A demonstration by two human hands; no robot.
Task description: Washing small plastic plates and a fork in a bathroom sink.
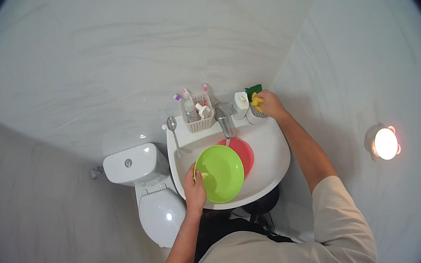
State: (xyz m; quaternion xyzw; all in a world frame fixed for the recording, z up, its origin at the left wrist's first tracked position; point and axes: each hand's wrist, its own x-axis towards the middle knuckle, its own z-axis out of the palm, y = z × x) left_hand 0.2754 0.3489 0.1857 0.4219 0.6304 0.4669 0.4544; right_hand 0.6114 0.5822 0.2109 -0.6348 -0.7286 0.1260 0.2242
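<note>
My left hand [195, 190] grips the left rim of a lime-green plastic bowl [222, 175], tilted over the washbasin, its inside facing up. A small pale yellowish spot shows inside the bowl near my thumb. Partly hidden beneath it, a red plastic dish [245, 154] sits in the white basin [272, 155], below the chrome faucet [224, 124]. At the basin's back right corner, my right hand [271, 104] has its fingers on a yellow sponge-like piece [257, 101]. A green scouring pad [253, 91] is right behind it, above a grey-topped white holder [256, 116].
A white pump bottle [241, 105] stands between faucet and holder. Left of the faucet is a plastic basket [198, 125] with toothbrushes and bottles. A metal spoon [172, 125] lies on the basin's left rim. The toilet [161, 212] stands left; a lit lamp [385, 144] is on the right wall.
</note>
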